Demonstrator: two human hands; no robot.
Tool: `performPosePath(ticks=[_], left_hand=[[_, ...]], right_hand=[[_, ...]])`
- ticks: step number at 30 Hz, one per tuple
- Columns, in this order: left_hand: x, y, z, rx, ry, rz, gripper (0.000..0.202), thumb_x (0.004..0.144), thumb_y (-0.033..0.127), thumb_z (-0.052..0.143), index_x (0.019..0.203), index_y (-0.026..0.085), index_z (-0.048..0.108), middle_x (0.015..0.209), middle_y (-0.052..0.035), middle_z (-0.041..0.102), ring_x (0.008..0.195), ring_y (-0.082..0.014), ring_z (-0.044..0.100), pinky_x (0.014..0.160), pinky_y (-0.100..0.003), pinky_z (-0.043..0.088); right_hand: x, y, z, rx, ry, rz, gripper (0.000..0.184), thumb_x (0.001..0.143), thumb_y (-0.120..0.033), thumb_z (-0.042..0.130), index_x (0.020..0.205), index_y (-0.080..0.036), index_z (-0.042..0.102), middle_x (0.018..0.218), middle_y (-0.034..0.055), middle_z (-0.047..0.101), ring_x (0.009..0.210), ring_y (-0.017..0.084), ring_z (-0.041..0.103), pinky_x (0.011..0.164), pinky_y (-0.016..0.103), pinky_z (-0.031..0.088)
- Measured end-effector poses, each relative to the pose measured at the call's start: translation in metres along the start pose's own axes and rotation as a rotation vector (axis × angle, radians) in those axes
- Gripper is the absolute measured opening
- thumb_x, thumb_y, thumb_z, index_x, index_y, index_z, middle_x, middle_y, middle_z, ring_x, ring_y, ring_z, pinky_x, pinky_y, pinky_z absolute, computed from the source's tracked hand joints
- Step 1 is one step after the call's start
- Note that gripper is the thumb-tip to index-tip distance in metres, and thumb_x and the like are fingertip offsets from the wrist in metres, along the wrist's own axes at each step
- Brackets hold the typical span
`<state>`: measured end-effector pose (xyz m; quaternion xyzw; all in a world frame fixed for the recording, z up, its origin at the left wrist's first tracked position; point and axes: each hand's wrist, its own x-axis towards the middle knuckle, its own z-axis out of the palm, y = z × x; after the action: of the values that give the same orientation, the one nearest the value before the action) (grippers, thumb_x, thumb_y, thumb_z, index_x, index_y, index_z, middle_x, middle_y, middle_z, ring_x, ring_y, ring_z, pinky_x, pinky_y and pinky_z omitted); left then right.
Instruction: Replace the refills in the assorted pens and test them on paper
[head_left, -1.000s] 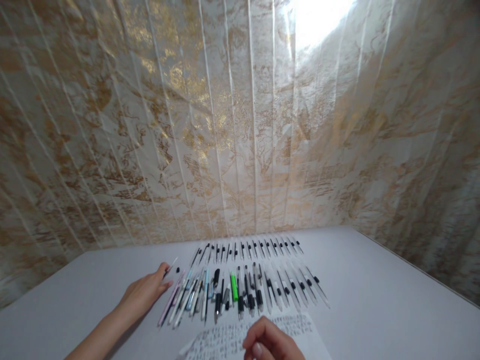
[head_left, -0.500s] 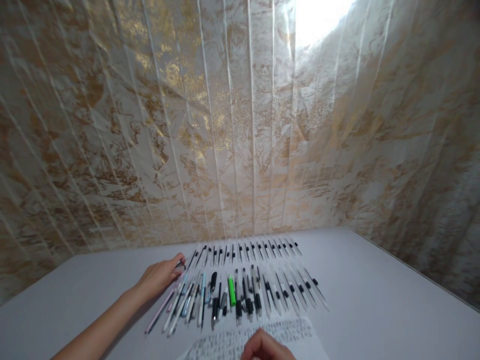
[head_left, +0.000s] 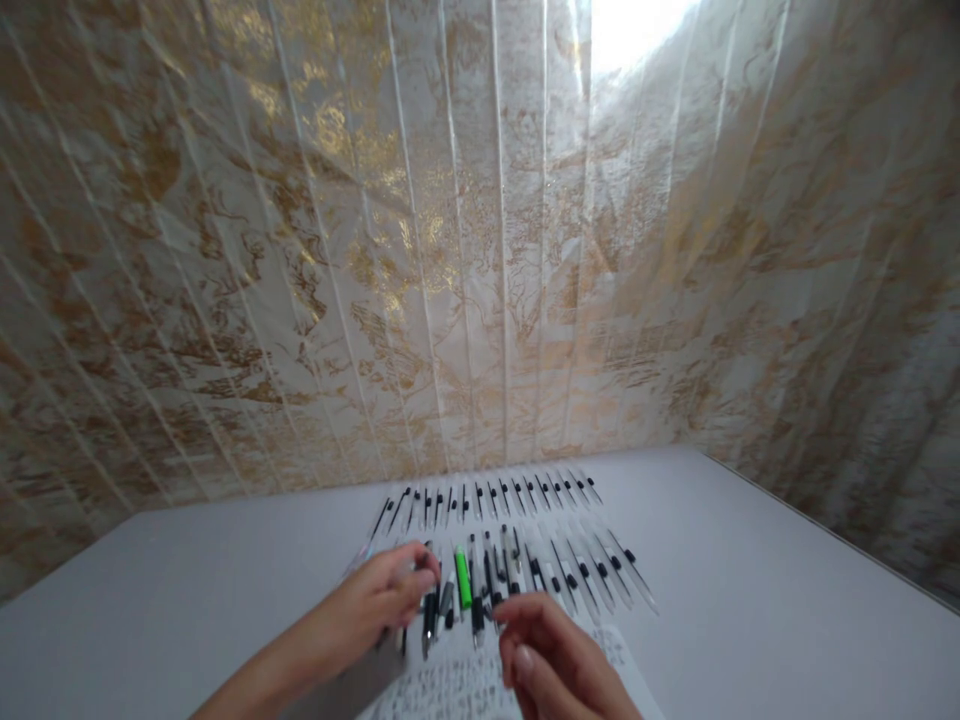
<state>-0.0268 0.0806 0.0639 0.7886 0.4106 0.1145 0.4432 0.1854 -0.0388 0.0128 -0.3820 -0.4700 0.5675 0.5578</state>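
Observation:
My left hand (head_left: pixel 390 595) hovers over the left part of a row of pens, thumb and fingertips pinched together; whatever is between them is too small and blurred to make out. Beneath it, the light pens are mostly hidden, while a black pen (head_left: pixel 430 620) lies just past its fingertips. My right hand (head_left: pixel 551 655) is loosely curled above a sheet of handwritten paper (head_left: pixel 450 690). A gap shows between its thumb and index finger, and nothing is seen in it. Its index fingertip is near the dark pen barrels. Between the hands lies a bright green highlighter (head_left: pixel 463 578).
Farther back runs a row of thin pen parts with small black pieces (head_left: pixel 480 495). Clear pen barrels with black grips (head_left: pixel 600 570) lie to the right. All rest on a white table (head_left: pixel 750 600) before a gold-patterned curtain (head_left: pixel 480 250).
My left hand has moved right and nearer from the left end of the rows, covering the light pens. My right hand has risen from the bottom edge, its fingers loosening.

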Motion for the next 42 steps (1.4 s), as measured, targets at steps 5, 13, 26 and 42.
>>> performPosePath(ticks=[5,13,26,42], left_hand=[[0.007,0.047,0.061,-0.645,-0.395,0.165,0.048,0.079,0.065,0.060,0.091,0.019,0.052,0.064,0.0086,0.037,0.053,-0.0080,0.025,0.044,-0.021,0.016],[0.048,0.034,0.082,-0.796,-0.265,0.255,0.047,0.082,0.065,0.057,0.090,0.019,0.047,0.054,0.0086,0.046,0.042,-0.0051,0.021,0.041,-0.023,0.012],[0.051,0.025,0.095,-0.803,-0.258,0.233,0.051,0.079,0.069,0.058,0.088,0.020,0.050,0.053,0.0075,0.049,0.041,-0.0056,0.025,0.042,-0.023,0.016],[0.035,0.047,0.065,-0.998,-0.143,0.246,0.044,0.082,0.058,0.065,0.092,0.017,0.054,0.050,0.0126,0.029,0.046,-0.0058,0.017,0.044,-0.023,0.014]], right_hand=[[0.029,-0.048,-0.009,-0.100,0.106,-0.005,0.051,0.077,-0.059,0.068,0.107,-0.018,0.059,0.062,-0.0090,0.041,0.047,0.006,0.036,0.044,0.019,0.030],[0.073,-0.083,-0.027,-0.247,0.088,-0.141,0.039,0.078,-0.053,0.067,0.071,-0.018,0.053,0.051,-0.0085,0.047,0.041,0.005,0.033,0.041,0.019,0.023],[0.047,-0.104,-0.018,-0.554,0.148,-0.458,0.021,0.095,-0.038,0.054,0.082,-0.021,0.056,0.071,0.0001,0.061,0.059,0.012,0.054,0.053,0.022,0.041],[0.041,-0.114,-0.015,-1.111,-0.187,-0.263,0.017,0.088,-0.011,0.062,0.100,-0.024,0.064,0.091,0.0013,0.056,0.086,0.016,0.055,0.075,0.027,0.045]])
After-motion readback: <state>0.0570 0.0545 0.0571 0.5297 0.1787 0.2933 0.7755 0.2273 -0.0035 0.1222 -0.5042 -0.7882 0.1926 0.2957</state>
